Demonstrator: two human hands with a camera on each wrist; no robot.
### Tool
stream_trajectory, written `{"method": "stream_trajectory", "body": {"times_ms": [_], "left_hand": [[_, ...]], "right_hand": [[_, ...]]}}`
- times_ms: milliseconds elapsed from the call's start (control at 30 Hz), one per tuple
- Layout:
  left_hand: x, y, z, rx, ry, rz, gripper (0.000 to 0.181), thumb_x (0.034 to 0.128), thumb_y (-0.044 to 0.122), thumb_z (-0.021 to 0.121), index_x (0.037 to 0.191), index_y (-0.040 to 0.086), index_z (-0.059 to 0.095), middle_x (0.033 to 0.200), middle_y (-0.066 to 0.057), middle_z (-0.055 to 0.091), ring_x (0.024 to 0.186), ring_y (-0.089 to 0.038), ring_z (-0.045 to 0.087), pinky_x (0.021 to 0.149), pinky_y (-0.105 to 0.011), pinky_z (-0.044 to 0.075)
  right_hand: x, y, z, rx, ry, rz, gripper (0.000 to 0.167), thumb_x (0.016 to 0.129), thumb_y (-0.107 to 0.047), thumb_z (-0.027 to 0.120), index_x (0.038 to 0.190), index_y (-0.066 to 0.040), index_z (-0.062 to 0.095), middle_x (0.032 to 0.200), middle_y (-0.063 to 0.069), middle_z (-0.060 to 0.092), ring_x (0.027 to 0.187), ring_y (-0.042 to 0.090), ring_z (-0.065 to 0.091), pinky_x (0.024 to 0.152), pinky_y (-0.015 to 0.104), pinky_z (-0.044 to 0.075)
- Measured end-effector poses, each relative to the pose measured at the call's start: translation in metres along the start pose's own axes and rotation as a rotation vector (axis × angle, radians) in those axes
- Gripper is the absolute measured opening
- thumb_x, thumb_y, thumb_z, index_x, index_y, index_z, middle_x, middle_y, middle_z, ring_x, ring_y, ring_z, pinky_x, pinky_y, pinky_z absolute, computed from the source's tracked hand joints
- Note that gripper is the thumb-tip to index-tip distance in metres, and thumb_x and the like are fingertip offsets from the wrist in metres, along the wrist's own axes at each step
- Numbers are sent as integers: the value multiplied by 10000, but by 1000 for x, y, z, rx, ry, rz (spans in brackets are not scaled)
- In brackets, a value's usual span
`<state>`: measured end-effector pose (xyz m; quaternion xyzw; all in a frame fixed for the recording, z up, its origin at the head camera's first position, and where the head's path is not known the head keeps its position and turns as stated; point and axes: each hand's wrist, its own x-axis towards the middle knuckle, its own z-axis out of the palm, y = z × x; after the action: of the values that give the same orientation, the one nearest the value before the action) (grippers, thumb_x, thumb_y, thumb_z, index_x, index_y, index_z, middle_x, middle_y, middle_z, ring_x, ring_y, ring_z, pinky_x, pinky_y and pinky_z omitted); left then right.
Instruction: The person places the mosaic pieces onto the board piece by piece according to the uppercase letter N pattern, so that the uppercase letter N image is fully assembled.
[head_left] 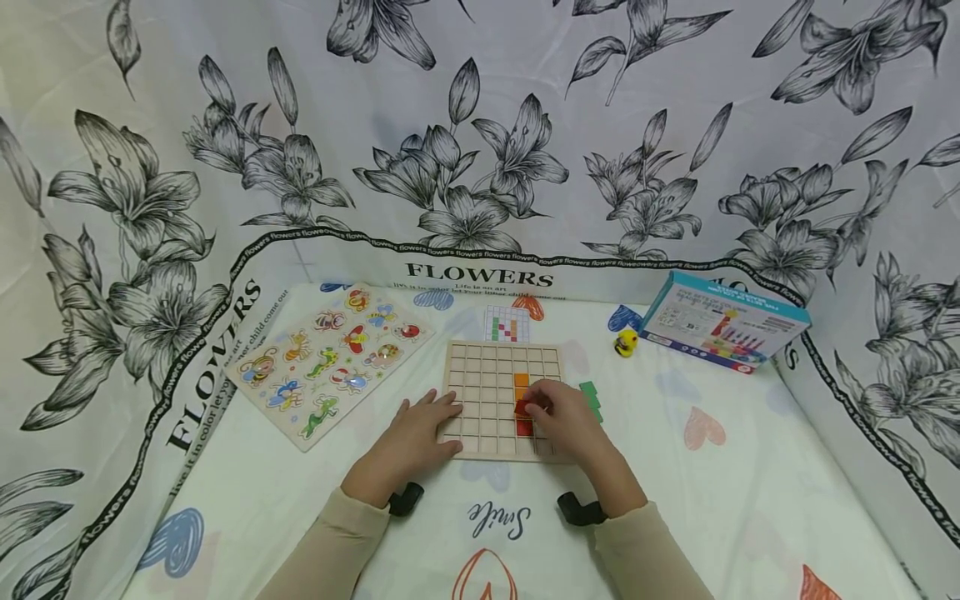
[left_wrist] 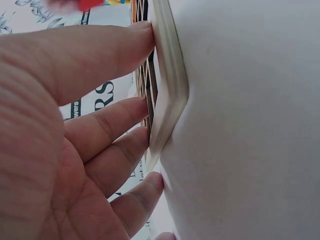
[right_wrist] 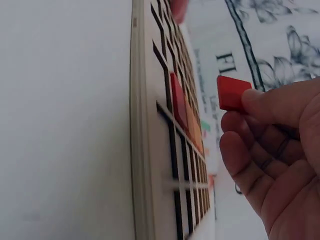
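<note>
A wooden grid board (head_left: 480,400) lies flat on the cloth, seen in the head view. In one of its columns sit orange tiles (head_left: 521,380) with a red tile (head_left: 524,427) nearer the front edge. Between thumb and fingers, my right hand (head_left: 566,417) pinches another square red tile (right_wrist: 233,93), which is raised off the board in the right wrist view. My left hand (head_left: 412,442) rests at the board's left side. Its fairly straight thumb and fingers touch the wooden edge (left_wrist: 172,75) in the left wrist view.
Green tiles (head_left: 591,400) lie right of the board, partly behind my right hand. Behind the board is a coloured pattern card (head_left: 507,323). An insect picture board (head_left: 330,358) lies left; a small yellow toy (head_left: 626,342) and a box (head_left: 723,321) stand right.
</note>
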<state>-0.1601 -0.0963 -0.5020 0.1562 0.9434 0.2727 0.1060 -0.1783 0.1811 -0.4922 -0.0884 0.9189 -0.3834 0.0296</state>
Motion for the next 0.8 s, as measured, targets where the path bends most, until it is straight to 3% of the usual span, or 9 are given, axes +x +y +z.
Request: {"method": "stream_trajectory", "body": {"times_ms": [200,433,800], "left_hand": [[2,1,1,-20,-15,5,610,969,268,836,1527,108,648,1706,-61,490,1657,-379,315,1337,-707,159],[2,1,1,-13,-14,1,613,969,292,833,1531,129,649,1707,-41,490,1662,-360,312,1347,-689,153],[0,0,-1,-15,-6,-14,616,967,290,836,1529,120,650,1705,-50,494,1659,-369,317,1346,-688,156]], "right_hand": [[18,-7,16,-94,-38,-27,75,1053,-104,719,1097,-162,741,1075,-9,737,950,173,625,912,400,591],[28,-5,21,-124,-47,-51,85,1056,-95,711,1088,-170,736,1099,-2,739,964,188,620,921,416,587],[22,-9,23,-93,-124,8,104,1048,-117,734,1060,-220,731,1048,-44,698,949,186,606,919,391,573]]}}
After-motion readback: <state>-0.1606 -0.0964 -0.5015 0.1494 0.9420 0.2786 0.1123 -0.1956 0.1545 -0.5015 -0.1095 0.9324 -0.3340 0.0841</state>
